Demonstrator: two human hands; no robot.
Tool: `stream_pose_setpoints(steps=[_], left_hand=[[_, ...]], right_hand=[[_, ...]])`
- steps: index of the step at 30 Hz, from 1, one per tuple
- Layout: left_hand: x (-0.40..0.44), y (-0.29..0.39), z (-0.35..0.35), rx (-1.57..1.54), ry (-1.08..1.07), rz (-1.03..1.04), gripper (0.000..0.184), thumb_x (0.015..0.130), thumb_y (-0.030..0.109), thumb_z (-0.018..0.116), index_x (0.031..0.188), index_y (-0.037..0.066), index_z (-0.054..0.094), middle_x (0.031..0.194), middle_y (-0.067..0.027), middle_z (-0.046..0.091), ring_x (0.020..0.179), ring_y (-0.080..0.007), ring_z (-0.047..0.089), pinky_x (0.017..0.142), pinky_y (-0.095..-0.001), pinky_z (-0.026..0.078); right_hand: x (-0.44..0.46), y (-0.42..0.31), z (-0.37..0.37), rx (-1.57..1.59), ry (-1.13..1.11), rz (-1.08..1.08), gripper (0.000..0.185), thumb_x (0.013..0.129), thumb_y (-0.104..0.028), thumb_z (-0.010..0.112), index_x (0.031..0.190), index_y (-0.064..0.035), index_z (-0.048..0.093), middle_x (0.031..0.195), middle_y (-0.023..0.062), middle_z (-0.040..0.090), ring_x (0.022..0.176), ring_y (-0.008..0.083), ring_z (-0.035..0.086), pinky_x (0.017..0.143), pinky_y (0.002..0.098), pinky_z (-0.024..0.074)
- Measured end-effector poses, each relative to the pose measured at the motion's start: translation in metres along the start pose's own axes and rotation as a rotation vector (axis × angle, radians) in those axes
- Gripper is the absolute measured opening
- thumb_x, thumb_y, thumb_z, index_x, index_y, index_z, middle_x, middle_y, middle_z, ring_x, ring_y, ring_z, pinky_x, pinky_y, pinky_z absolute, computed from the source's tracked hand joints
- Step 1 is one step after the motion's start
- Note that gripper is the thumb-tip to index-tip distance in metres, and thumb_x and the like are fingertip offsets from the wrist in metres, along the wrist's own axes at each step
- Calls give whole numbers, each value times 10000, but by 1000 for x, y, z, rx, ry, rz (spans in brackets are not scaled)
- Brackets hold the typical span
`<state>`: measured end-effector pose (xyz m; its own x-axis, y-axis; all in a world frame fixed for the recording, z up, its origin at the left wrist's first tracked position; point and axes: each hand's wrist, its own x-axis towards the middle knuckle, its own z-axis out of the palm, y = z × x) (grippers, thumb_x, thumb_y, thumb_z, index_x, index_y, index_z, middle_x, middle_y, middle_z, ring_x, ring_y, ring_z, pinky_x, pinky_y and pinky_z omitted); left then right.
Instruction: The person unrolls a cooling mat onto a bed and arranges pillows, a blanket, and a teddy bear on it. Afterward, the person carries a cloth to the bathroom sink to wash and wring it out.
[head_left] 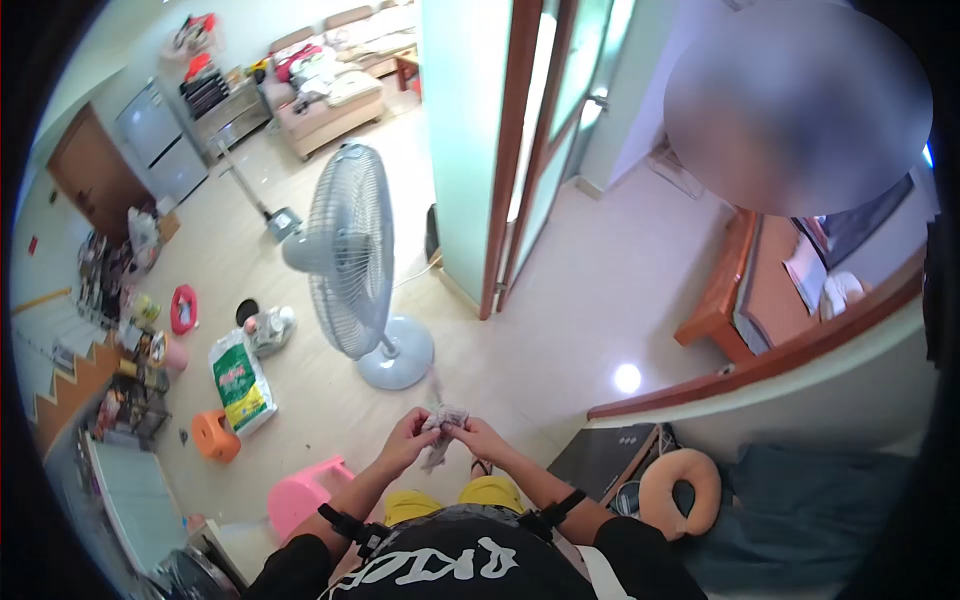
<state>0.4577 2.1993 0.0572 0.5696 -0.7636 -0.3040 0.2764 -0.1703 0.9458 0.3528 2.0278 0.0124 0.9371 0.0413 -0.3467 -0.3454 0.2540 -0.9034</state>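
Both hands meet in front of my body, around a small crumpled greyish cloth (pixel 436 455). My left hand (pixel 406 438) pinches its left side, with fingers and thumb closed. On the other side, my right hand (pixel 480 441) grips the bunched upper part. One end of the cloth hangs down between the hands; its exact kind is too small to make out. Just beyond the hands stands a grey pedestal fan (pixel 350 250), its round base (pixel 397 355) on the floor. Yellow shorts and a sandalled foot show below the hands.
A pink stool (pixel 300 500) stands by my left forearm, with an orange stool (pixel 214 436) and a green-white sack (pixel 242 385) farther left. On the right are a neck pillow (pixel 680 493), a wooden door frame (pixel 760 365) and a bench (pixel 725 290). A sofa (pixel 325 105) stands at the back.
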Motion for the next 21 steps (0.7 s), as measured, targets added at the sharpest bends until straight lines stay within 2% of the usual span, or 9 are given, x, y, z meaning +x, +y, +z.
stream_pose_setpoints(steps=[2, 5, 8, 11, 13, 15, 17, 18, 21], left_hand=[[-21, 9, -16, 466, 202, 193, 154, 847, 84, 648, 968, 45, 562, 876, -35, 615, 818, -134, 563, 723, -272, 455], [-48, -34, -76, 68, 337, -40, 156, 836, 20, 645, 955, 40, 546, 849, -11, 603, 786, -85, 553, 704, -260, 468], [-90, -44, -117, -177, 482, 20, 175, 838, 26, 651, 965, 54, 532, 841, 0, 579, 738, -65, 516, 658, -238, 441], [-140, -89, -178, -128, 750, 39, 255, 863, 26, 629, 1092, 49, 520, 844, -10, 590, 794, -94, 562, 758, -249, 477], [-180, -82, -199, -98, 792, -20, 315, 850, 59, 653, 1138, 41, 527, 857, -29, 604, 805, -125, 580, 757, -272, 484], [-216, -84, -224, -79, 816, -97, 381, 837, 93, 678, 1184, 33, 534, 869, -49, 619, 816, -155, 599, 756, -295, 492], [-249, -96, -248, 641, 501, 129, 442, 808, 154, 711, 1208, 41, 562, 885, -109, 633, 827, -243, 619, 765, -347, 498], [-262, -99, -259, 526, 387, -186, 382, 784, 186, 725, 1134, 73, 620, 962, -145, 616, 894, -298, 603, 797, -371, 491], [-299, -122, -278, 527, 816, -264, 370, 787, 183, 716, 1140, 110, 632, 1009, -144, 593, 960, -295, 583, 825, -364, 487]], right_hand=[[9, -8, 13, -343, 194, -124, 304, 889, -256, 652, 1088, -27, 657, 964, 73, 692, 906, 127, 617, 832, 291, 473], [14, -66, 32, -645, 50, 8, 226, 873, -229, 671, 983, -33, 689, 880, 75, 696, 799, 117, 603, 745, 294, 474], [47, -20, 43, -470, 106, -194, 241, 882, -244, 659, 920, -9, 695, 800, 86, 677, 717, 150, 585, 684, 311, 461], [71, -29, 68, -315, 175, -127, 267, 893, -258, 647, 945, 3, 678, 810, 75, 665, 721, 150, 588, 679, 310, 470], [100, -15, 109, -438, 135, -405, 270, 888, -252, 661, 943, 12, 652, 808, 36, 643, 710, 121, 572, 669, 283, 479], [107, -39, 169, -235, -86, 29, 263, 869, -220, 686, 1014, -4, 647, 805, -2, 619, 700, 99, 566, 687, 247, 479], [131, -17, 212, -378, -233, 155, 335, 856, -234, 700, 1075, 10, 629, 861, 26, 651, 758, 113, 607, 692, 258, 494], [137, -13, 245, -362, -278, 284, 345, 853, -232, 703, 1088, 8, 628, 885, 35, 662, 782, 118, 617, 695, 260, 496], [158, 12, 331, -439, -450, 543, 381, 848, -248, 711, 1119, 4, 622, 957, 60, 675, 838, 125, 627, 737, 260, 495]])
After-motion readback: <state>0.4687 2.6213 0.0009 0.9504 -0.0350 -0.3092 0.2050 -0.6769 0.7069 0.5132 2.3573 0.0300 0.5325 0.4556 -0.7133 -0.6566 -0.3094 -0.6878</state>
